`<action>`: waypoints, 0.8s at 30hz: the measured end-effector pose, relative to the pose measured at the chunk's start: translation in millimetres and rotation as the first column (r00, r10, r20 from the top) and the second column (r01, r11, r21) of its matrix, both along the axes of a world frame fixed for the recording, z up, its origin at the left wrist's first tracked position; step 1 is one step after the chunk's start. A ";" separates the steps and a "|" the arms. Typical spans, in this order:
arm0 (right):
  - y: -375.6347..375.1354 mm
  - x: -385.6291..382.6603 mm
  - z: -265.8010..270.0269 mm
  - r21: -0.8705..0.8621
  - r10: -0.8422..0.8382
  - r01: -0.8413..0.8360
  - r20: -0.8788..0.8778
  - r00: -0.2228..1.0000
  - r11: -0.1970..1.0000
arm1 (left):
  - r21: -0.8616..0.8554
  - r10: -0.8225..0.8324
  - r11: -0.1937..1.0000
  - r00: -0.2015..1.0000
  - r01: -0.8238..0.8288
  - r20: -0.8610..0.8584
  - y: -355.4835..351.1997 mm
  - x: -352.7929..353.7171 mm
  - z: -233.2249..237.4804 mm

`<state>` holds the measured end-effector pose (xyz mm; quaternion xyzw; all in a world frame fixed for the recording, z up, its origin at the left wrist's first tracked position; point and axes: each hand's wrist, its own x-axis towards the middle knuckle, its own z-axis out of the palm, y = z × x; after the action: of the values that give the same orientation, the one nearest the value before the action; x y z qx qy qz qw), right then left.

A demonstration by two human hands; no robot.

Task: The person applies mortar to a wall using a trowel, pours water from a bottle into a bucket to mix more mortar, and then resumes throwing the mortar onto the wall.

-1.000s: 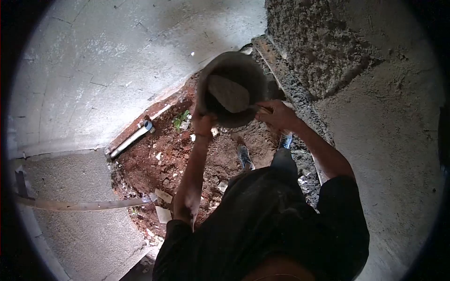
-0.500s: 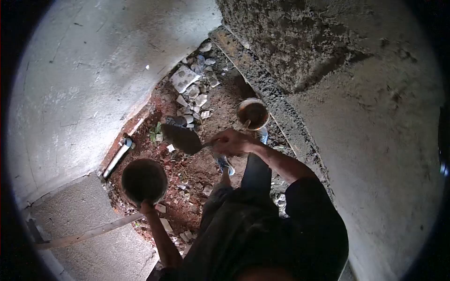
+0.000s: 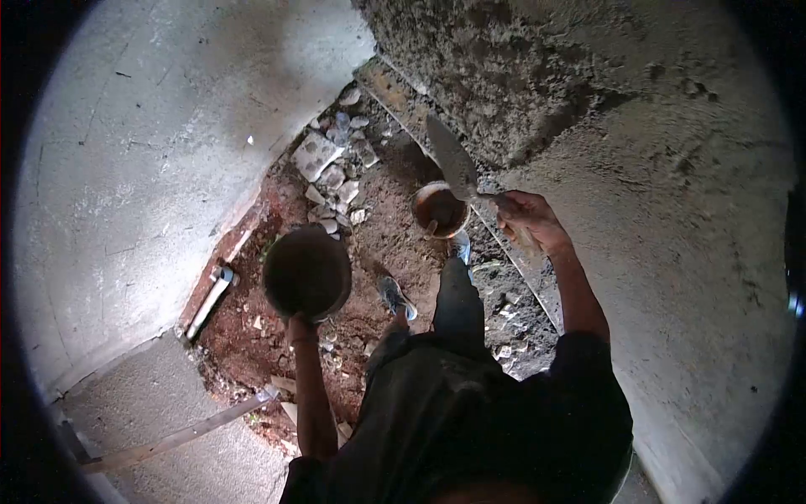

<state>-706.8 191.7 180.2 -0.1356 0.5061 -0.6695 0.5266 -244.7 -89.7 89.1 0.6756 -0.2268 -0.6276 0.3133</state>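
Observation:
My right hand (image 3: 533, 220) is closed round the handle of a trowel (image 3: 453, 158). The grey blade points up and to the left, close to the rough mortar on the right-hand wall (image 3: 537, 84); whether it touches cannot be made out. In my left hand (image 3: 300, 326) I grip the near rim of a dark round bucket (image 3: 307, 273), held out over the dirt. Its inside is too dark to show what it contains. A second bucket (image 3: 441, 210), with a stick-like thing in it, stands on the ground below the trowel.
Broken stones and tile pieces (image 3: 323, 164) lie in the corner. A board (image 3: 403, 97) runs along the right wall's foot. A pale pipe-like piece (image 3: 210, 304) lies by the left wall, and a long wooden strip (image 3: 180, 430) crosses the concrete. My shoes (image 3: 395, 296) are on the dirt.
My right hand has swung the trowel up and right, from over the rubble to beside the right wall. My left hand has brought the dark bucket right and slightly up.

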 end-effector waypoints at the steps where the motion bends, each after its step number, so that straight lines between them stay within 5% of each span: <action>1: -9.5 1.0 1.8 0.164 0.008 0.012 -0.120 0.993 0.986 | -0.025 -0.009 1.000 1.000 0.009 -0.022 -2.3 -17.9 3.9; 6: -55.6 -38.1 -90.0 0.559 0.211 0.077 -0.432 0.877 0.826 | -0.220 -0.141 0.973 0.946 0.077 -0.291 -11.9 -29.3 -5.2; 9: -79.2 -78.2 -162.6 0.607 0.235 0.135 -0.490 0.839 0.783 | -0.256 -0.253 0.947 0.943 0.195 -0.218 -8.2 -4.0 -1.1; 12: -93.3 -132.0 -234.7 0.621 0.207 0.133 -0.445 0.871 0.773 | -0.399 -0.374 0.811 0.903 0.428 0.210 5.5 11.3 19.1; 13: -92.8 -139.1 -244.2 0.643 0.195 0.117 -0.393 0.899 0.757 | -0.372 -0.273 0.888 0.961 0.269 0.044 20.1 -13.5 53.0; 14: -92.6 -137.5 -239.1 0.643 0.196 0.113 -0.390 0.900 0.758 | -0.319 -0.154 0.942 0.980 0.107 -0.124 27.5 -27.8 72.2; 16: -91.4 -137.2 -203.2 0.653 0.110 0.161 -0.354 0.929 0.740 | -0.334 -0.134 0.938 0.986 0.093 -0.101 31.4 4.0 49.1; 18: -90.5 -128.5 -162.4 0.640 0.043 0.193 -0.334 0.941 0.744 | -0.177 -0.089 0.980 0.996 0.090 0.013 24.1 47.6 9.1; 19: -87.4 -119.2 -147.7 0.557 -0.061 0.269 -0.363 0.930 0.786 | -0.219 -0.018 0.975 1.000 0.019 0.003 38.5 8.0 51.9; 20: -85.9 -110.8 -129.6 0.468 -0.169 0.346 -0.380 0.910 0.813 | -0.220 -0.022 0.975 1.000 0.021 -0.002 37.6 20.0 43.7; 21: -87.5 -103.8 -98.7 0.519 -0.085 0.316 -0.420 0.904 0.794 | -0.176 -0.128 0.972 0.980 0.154 0.150 36.0 43.3 26.5; 24: -74.2 -103.7 -94.5 0.508 -0.091 0.401 -0.528 0.844 0.762 | -0.050 -0.207 0.976 0.974 0.213 0.096 21.7 99.7 -21.8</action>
<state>-810.6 117.5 85.7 -0.0506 0.8177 -0.4848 0.3061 -145.0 -68.0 67.3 0.6657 -0.3295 -0.6191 0.2548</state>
